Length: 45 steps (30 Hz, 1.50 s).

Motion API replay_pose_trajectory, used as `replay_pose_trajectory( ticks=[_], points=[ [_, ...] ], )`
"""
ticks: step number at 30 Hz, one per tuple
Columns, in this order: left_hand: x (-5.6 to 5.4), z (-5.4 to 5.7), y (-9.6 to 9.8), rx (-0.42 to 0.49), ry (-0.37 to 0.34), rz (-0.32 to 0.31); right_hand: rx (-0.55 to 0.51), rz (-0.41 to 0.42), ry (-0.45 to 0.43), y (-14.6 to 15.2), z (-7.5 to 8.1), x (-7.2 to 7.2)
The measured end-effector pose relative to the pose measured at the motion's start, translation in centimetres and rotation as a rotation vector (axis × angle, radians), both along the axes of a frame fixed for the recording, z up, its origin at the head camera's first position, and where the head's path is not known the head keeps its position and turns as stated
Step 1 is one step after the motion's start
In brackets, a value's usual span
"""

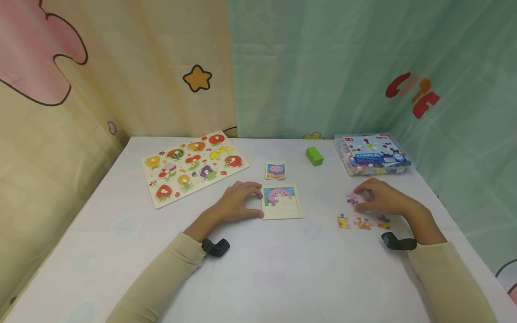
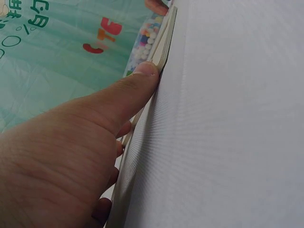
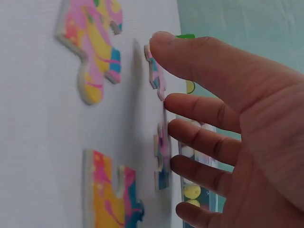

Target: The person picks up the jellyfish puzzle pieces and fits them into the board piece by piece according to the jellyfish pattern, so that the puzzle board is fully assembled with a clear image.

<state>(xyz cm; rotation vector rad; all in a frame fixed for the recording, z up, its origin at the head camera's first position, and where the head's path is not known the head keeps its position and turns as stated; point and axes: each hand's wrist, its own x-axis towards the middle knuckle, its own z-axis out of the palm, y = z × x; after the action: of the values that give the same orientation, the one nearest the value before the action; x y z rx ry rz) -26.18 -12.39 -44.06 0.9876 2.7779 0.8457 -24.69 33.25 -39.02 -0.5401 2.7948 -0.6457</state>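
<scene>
My left hand [image 1: 237,202] holds a square wooden puzzle board [image 1: 281,212] by its left side, thumb at the near corner and fingertips at the far one. Pink and blue pieces fill the board's upper part; bare wood shows below. In the left wrist view the thumb [image 2: 142,71] presses on the board's edge. My right hand [image 1: 381,197] reaches over a purple puzzle piece [image 1: 352,198], thumb and fingers spread apart beside it. Another purple piece [image 3: 161,156] lies by its fingertips. Nearer me lie a yellow piece [image 1: 343,221], a pink-yellow piece [image 1: 363,223] and a yellow-blue piece [image 1: 383,221].
Behind the board lies a small picture card [image 1: 275,171]. A green block [image 1: 314,156] stands farther back, left of a clear box of colored beads [image 1: 371,154]. A fruit peg puzzle [image 1: 194,167] lies at the back left. Curtains [image 1: 282,67] hang behind the table.
</scene>
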Motion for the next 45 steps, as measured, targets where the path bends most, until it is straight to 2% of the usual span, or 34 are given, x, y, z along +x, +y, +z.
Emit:
replay_pose_trajectory(
  ticks=[4, 9, 16, 27, 35, 45],
  points=[
    [0.0, -0.1, 0.2, 0.005, 0.002, -0.006, -0.03, -0.008, 0.065, 0.7, -1.1, 0.7],
    [0.2, 0.0, 0.3, -0.005, -0.005, -0.014, -0.042, -0.028, 0.11, 0.4, -1.4, 0.9],
    [0.3, 0.3, 0.0, -0.007, 0.004, 0.003, -0.059, 0.0, 0.162, 0.2, -1.5, 0.6],
    [0.2, 0.1, 0.1, -0.008, -0.006, 0.003, -0.076, -0.007, 0.176, 0.1, -1.7, 0.6],
    [0.1, 0.1, 0.2, -0.012, 0.002, 0.002, -0.159, 0.031, 0.179, -2.5, -0.8, 0.1],
    [0.3, 0.2, 0.2, -0.031, 0.01, 0.009, -0.186, 0.117, 0.192, -8.0, 0.0, -2.5]
  ],
)
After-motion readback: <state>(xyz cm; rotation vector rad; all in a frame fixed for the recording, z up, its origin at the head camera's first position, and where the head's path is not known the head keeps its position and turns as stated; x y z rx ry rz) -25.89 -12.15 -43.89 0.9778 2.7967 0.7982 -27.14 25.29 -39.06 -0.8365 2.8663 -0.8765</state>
